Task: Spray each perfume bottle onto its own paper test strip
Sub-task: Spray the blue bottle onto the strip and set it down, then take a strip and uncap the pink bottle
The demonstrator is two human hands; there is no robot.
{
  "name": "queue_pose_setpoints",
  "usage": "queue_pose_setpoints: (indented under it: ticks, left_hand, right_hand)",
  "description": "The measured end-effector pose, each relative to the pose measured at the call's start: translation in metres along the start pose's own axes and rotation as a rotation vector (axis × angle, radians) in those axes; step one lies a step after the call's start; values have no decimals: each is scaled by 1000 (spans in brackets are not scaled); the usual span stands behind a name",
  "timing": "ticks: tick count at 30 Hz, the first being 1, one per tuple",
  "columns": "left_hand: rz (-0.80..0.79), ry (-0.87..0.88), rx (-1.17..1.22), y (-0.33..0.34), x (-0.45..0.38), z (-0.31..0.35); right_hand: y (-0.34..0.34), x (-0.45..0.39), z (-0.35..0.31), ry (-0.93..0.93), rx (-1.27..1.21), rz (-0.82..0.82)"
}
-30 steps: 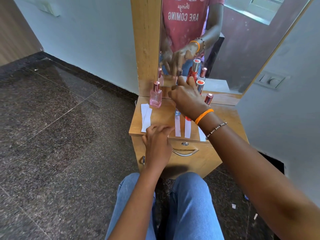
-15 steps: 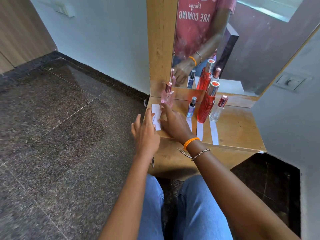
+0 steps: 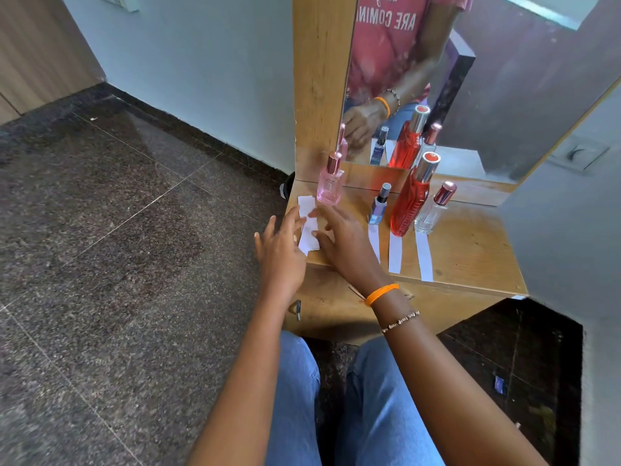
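So the loose paper strips (image 3: 308, 227) are a little stack of plain white slips sitting at the left front corner of the wooden dresser top (image 3: 470, 250), right in front of the pink square bottle (image 3: 330, 185) with the rose-gold cap. Both hands are on that stack: left hand (image 3: 280, 253) has straight, spread fingers touching its left edge, right hand (image 3: 342, 242) reaches in from the other side, fingers relaxed and laid over the right edge. Neither is really gripping anything that I can see.

Further right, three more bottles stand in a row, each with its own strip laid out in front: a small blue one (image 3: 379, 206), a tall red one (image 3: 411, 200), and a clear one (image 3: 433, 210). A mirror (image 3: 504, 95) stands behind them, the floor is dark speckled stone, and the walls are pale.
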State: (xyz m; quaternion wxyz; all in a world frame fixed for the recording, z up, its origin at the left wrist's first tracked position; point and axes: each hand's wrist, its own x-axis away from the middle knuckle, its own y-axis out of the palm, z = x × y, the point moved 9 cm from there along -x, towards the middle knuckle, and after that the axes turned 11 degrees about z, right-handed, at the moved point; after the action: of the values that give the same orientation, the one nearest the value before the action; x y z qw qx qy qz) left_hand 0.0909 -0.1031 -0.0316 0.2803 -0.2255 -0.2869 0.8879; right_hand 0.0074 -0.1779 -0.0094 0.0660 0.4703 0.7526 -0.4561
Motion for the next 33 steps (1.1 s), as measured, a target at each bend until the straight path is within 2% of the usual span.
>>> queue_pose_setpoints:
  ticks: [5, 9, 12, 19, 23, 27, 33]
  left_hand:
    - [51, 0, 148, -9, -6, -2]
    - [82, -94, 266, -8, -4, -14]
    - [97, -97, 237, -12, 2, -9]
    - [133, -158, 303, -19, 13, -2]
    - [146, -166, 263, -21, 14, -2]
    - [147, -139, 194, -20, 13, -4]
    - [138, -58, 137, -15, 13, -3]
  right_hand:
    - [13, 26, -11, -128, -5, -169]
    - [9, 29, -19, -162, 31, -119]
    - [4, 28, -19, -142, -5, -109]
    - [-7, 16, -5, 40, -95, -48]
    - [-8, 12, 7, 215, -195, -51]
    - [-7, 8, 18, 344, -260, -71]
    - [-6, 2, 24, 439, -317, -149]
